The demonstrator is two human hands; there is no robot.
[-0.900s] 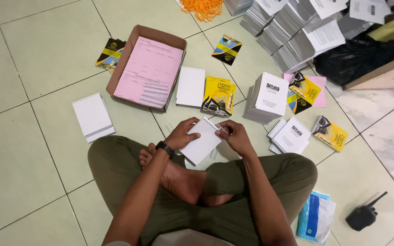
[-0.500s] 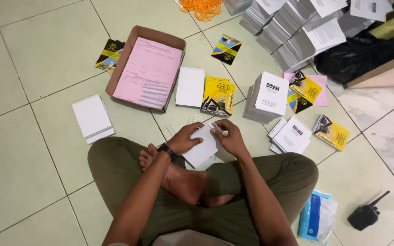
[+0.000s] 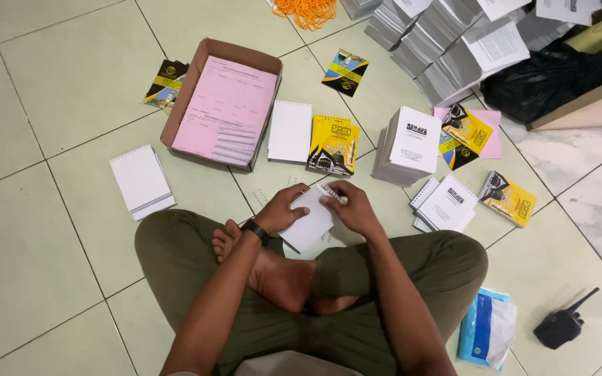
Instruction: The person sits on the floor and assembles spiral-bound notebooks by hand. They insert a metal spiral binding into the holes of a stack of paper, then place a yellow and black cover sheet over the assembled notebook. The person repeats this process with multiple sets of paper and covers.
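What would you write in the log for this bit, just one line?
left hand: holds white booklet | right hand: at its top edge, on spiral binding | person: sits cross-legged on tile floor | cardboard box: pink sheets

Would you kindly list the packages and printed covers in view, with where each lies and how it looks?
Cardboard box: floor, upper left; brown, open, pink sheets inside.
Yellow-and-black booklet: right of the box, rectangular.
White booklet stack: centre right, dark emblem on top.
Blue-and-white plastic packet: lower right, by the knee.

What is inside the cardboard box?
The box holds pink printed sheets, with a small white coil lying on the top sheet. Anything beneath that top sheet is covered.
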